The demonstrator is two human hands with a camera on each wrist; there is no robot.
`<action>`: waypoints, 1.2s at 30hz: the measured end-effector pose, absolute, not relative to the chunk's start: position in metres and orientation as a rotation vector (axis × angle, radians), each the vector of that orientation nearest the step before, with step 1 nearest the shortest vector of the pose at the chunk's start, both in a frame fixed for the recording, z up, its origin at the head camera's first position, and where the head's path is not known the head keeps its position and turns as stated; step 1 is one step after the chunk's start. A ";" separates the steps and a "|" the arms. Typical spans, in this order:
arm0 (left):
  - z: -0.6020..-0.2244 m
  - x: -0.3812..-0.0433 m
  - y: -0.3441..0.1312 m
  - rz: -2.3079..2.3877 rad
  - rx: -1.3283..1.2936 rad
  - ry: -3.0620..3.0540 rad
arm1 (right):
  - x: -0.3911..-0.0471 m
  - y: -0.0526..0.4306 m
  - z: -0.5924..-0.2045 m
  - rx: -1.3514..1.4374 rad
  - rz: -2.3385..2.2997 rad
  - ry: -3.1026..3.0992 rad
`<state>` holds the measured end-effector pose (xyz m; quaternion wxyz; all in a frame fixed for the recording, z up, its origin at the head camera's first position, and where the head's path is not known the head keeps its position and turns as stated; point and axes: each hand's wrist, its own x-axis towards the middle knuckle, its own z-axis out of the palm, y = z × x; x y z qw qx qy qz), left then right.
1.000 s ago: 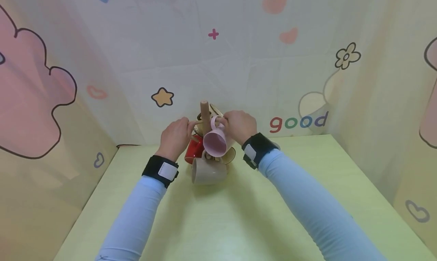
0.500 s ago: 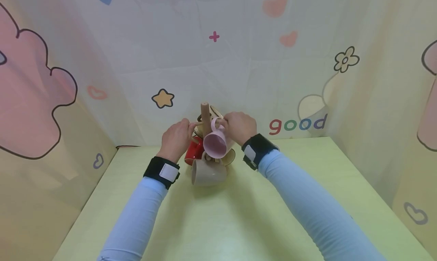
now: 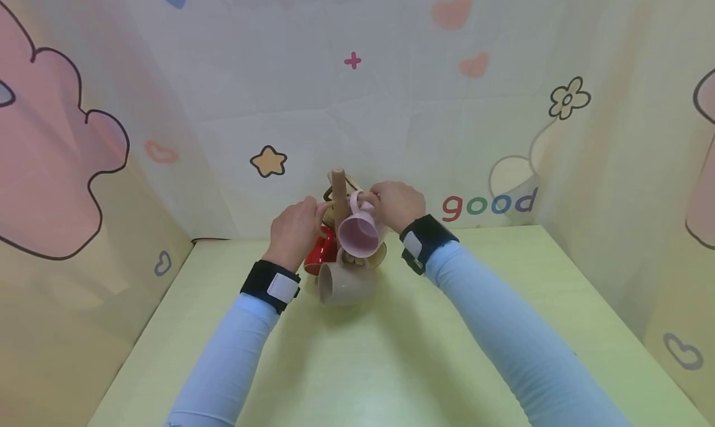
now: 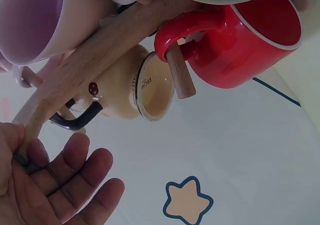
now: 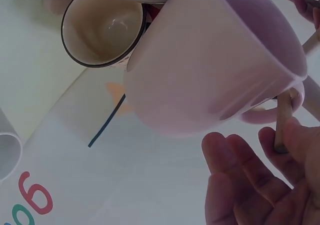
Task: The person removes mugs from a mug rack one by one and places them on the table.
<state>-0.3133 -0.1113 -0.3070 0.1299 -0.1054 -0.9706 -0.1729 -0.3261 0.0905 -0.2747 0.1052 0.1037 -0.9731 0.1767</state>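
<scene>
A wooden mug rack [image 3: 339, 194] stands at the back of the table with several mugs hanging from its pegs. My left hand [image 3: 294, 231] pinches the end of an upper left peg [image 4: 31, 127] between thumb and forefinger, its other fingers loosely bent. On the opposite side my right hand [image 3: 399, 205] pinches the tip of the peg [image 5: 283, 120] that carries a pink mug [image 3: 360, 233] by its handle. Below hang a red mug [image 4: 235, 47] and a light grey mug [image 3: 347, 284]. Behind the post is a cream mug with a dark handle [image 4: 120, 87].
Another cream mug with a dark rim [image 5: 102, 30] hangs low on the right side. A white cup [image 5: 7, 155] shows at the edge of the right wrist view. The printed cloth backdrop [image 3: 301, 116] rises close behind the rack, over the pale green table [image 3: 346, 365].
Both hands and the rack with its mugs have shifted slightly to the right in the head view, which itself moved a little. Both hands keep their pinch on the pegs.
</scene>
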 end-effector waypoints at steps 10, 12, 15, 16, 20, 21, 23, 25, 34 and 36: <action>-0.309 -0.309 -0.106 -0.496 -0.327 -2.797 | -0.329 0.093 -0.270 0.311 0.535 -2.907; -0.309 -0.308 -0.104 -0.483 -0.331 -2.793 | -0.329 0.094 -0.271 0.322 0.552 -2.912; -0.310 -0.306 -0.101 -0.468 -0.351 -2.777 | -0.330 0.096 -0.272 0.320 0.581 -2.915; -0.310 -0.306 -0.099 -0.462 -0.363 -2.769 | -0.331 0.097 -0.272 0.318 0.592 -2.918; -0.310 -0.304 -0.093 -0.460 -0.391 -2.757 | -0.336 0.100 -0.274 0.298 0.613 -2.927; -0.311 -0.304 -0.092 -0.465 -0.399 -2.760 | -0.338 0.101 -0.274 0.294 0.616 -2.932; -0.311 -0.304 -0.091 -0.463 -0.405 -2.764 | -0.341 0.102 -0.276 0.287 0.615 -2.940; -0.312 -0.305 -0.091 -0.460 -0.411 -2.768 | -0.344 0.103 -0.276 0.279 0.615 -2.945; -0.313 -0.307 -0.101 -0.436 -0.443 -2.784 | -0.342 0.100 -0.278 0.279 0.588 -2.890; -0.314 -0.307 -0.104 -0.444 -0.459 -2.785 | -0.342 0.102 -0.280 0.278 0.572 -2.878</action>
